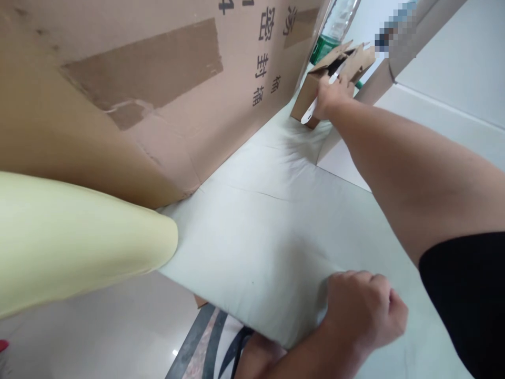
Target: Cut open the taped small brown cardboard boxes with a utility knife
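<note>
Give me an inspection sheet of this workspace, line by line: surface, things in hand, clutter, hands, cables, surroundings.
Surface: pale flat sheet spread low, creased, edge by the knee.
Things in hand: white tool at a small open carton.
Clutter: plastic bottle behind the carton; yellow roll at left.
Hands: right hand gripping the tool; left hand fisted, pressing on the sheet.
Cables: nothing seen.
Surroundings: large taped cardboard box with printed characters; light tiled floor.

Brown cardboard box (pixel 130 89), black print; pale yellow roll (pixel 79 237); white sheet (pixel 268 237); small brown carton (pixel 335 68); white tool (pixel 315 102).
</note>
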### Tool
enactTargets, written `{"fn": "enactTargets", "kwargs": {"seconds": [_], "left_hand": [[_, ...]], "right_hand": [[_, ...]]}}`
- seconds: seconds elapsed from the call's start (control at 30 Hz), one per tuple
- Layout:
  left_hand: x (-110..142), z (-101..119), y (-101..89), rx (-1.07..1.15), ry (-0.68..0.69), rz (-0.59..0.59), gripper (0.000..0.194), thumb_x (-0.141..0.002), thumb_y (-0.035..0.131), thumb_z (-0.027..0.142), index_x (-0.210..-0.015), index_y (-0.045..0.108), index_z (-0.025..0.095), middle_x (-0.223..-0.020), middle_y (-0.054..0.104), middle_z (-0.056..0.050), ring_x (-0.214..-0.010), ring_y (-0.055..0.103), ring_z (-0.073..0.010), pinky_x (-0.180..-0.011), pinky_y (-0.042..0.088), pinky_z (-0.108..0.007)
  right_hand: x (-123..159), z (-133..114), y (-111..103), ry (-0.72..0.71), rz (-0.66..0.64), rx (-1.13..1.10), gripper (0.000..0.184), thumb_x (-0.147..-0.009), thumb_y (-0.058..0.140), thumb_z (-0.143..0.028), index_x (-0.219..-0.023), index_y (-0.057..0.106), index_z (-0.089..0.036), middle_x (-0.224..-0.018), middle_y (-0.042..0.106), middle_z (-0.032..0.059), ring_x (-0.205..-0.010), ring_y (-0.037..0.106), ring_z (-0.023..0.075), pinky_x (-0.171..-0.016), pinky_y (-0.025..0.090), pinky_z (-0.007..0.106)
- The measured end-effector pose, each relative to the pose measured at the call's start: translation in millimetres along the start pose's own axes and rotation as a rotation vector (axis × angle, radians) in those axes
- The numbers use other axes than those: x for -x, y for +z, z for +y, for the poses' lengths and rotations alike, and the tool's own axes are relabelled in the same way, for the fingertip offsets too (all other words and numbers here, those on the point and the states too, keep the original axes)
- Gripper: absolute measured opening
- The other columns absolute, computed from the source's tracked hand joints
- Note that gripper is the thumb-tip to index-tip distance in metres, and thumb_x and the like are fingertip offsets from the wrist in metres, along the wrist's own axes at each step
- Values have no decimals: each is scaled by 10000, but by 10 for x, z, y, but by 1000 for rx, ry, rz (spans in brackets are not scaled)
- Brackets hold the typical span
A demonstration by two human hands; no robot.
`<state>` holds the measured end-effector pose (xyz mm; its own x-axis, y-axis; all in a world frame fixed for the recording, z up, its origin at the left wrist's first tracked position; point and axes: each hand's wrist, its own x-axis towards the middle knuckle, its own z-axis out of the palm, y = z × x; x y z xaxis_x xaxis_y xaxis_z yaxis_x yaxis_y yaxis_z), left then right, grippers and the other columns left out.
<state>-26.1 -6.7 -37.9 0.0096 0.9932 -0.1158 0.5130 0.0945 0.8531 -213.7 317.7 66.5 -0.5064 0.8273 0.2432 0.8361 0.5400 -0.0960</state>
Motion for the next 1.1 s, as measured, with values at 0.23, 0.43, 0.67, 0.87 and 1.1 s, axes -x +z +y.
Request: {"fn": "enactTargets", "kwargs": {"seconds": [0.23, 0.43, 0.67, 0.87, 1.1], "left_hand": [[-54, -85, 51, -36, 285, 500, 194, -827, 551, 183, -653, 469, 206, -576, 613, -19, -528, 500, -135, -546, 230, -336], [135, -39, -373, 97, 721, 1202, 311, -806, 500, 51, -686, 287, 243, -533, 314, 56, -510, 311, -131, -541, 252, -323], [615, 208, -923, 368, 760, 1808, 216, -799, 491, 172, -646, 348, 225, -543, 250, 42, -469, 331, -135, -522, 296, -302], [510, 114, -920, 513, 321, 1359, 167, -807, 596, 262, -935, 704, 255, -1072, 658, -63, -1115, 621, -250, -1053, 485, -440], [177, 424, -493, 421, 120, 604, 275, -804, 723, 471, -915, 787, 228, -1430, 632, -105, -1441, 522, -310, -1265, 366, -481]], "right_hand": [[542, -268, -377, -259, 56, 94, 640, -813, 670, -70, -767, 81, -315, -1527, 538, 351, -1604, 334, 389, -1269, 199, 562], [1425, -371, -774, -496, 103, 87, 438, -673, 796, -77, -949, 488, -221, -1390, 664, 197, -1490, 469, 438, -1199, 415, 556], [2871, 383, -1012, -566, 182, -169, 255, -843, 549, -109, -1059, 497, -232, -1403, 660, 193, -1514, 479, 394, -1075, 492, 580], [4099, 1334, -1204, -635, 457, -284, 178, -913, 610, -333, -970, 454, -269, -1512, 637, 239, -1387, 631, 373, -987, 545, 576], [4943, 1908, -1195, -558, 605, -351, 214, -891, 680, -336, -920, 476, -279, -1449, 710, 162, -1378, 668, 331, -976, 599, 535]]}}
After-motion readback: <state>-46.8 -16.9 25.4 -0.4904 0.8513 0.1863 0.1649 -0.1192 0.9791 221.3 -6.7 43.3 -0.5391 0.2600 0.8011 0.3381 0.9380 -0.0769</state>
